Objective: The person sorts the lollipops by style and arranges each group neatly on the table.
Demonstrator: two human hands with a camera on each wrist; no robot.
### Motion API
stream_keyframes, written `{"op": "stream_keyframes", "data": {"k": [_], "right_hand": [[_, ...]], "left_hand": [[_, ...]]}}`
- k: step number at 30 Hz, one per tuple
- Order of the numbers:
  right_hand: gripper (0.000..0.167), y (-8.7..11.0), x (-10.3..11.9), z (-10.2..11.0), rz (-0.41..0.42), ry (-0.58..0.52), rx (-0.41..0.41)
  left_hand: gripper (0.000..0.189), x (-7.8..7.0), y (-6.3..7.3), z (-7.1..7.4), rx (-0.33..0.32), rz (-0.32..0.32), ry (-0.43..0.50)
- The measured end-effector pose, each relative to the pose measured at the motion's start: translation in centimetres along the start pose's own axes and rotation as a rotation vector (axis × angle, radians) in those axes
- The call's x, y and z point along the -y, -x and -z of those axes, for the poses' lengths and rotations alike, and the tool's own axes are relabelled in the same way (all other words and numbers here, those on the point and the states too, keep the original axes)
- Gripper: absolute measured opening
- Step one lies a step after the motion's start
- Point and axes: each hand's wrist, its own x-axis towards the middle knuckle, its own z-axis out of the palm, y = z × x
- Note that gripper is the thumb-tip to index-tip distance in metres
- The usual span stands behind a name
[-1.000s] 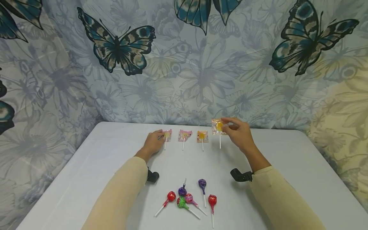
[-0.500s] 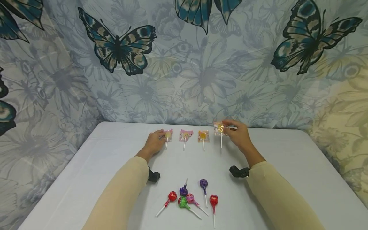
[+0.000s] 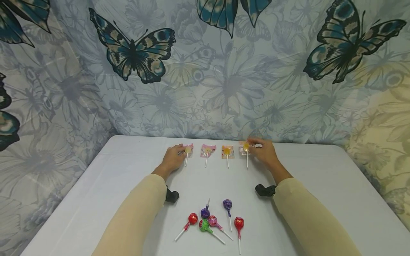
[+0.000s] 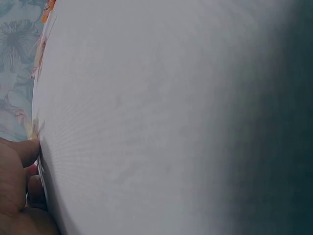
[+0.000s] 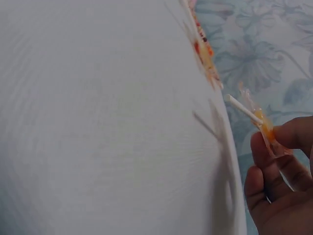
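At the left end of a row along the table's far side, my left hand (image 3: pixel 173 157) pinches the wrapper edge of a pale-yellow lollipop (image 3: pixel 188 150) in a pink-topped wrapper. Its curled fingers show in the left wrist view. My right hand (image 3: pixel 264 152), at the row's other end, pinches a yellow lollipop (image 3: pixel 246 146) by its clear wrapper. In the right wrist view that lollipop's stick (image 5: pixel 244 109) hangs just above the table, apart from its shadow. Between the hands lie a pink-wrapped lollipop (image 3: pixel 208 150) and an orange one (image 3: pixel 227 151), sticks toward me.
Nearer me on the white table (image 3: pixel 137 220) lie several round lollipops: red (image 3: pixel 193 218), another red (image 3: pixel 238 223), purple (image 3: pixel 227 204), another purple (image 3: pixel 205 213), green (image 3: pixel 204 224) and pink (image 3: pixel 213 221). A butterfly-patterned cloth (image 3: pixel 230 85) hangs behind the table.
My right hand has lowered the yellow lollipop toward the table, into line with the row. The left hand keeps its place at the leftmost lollipop. The head view has shifted slightly.
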Motion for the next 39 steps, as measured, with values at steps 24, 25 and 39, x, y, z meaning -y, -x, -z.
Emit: {"op": "stream_keyframes", "data": {"k": [24, 25, 39], "right_hand": [[0.034, -0.4, -1.3, -0.7, -0.025, 0.283, -0.027], [0.034, -0.4, -1.3, -0.7, -0.025, 0.284, -0.027], [0.038, 0.4, -1.1, -0.3, -0.060, 0.291, -0.024]], "left_hand": [[0.036, -0.4, 0.2, 0.1, -0.028, -0.038, 0.004], [0.036, -0.4, 0.2, 0.1, -0.030, -0.037, 0.002], [0.038, -0.5, 0.4, 0.0, -0.023, 0.042, 0.048]]}}
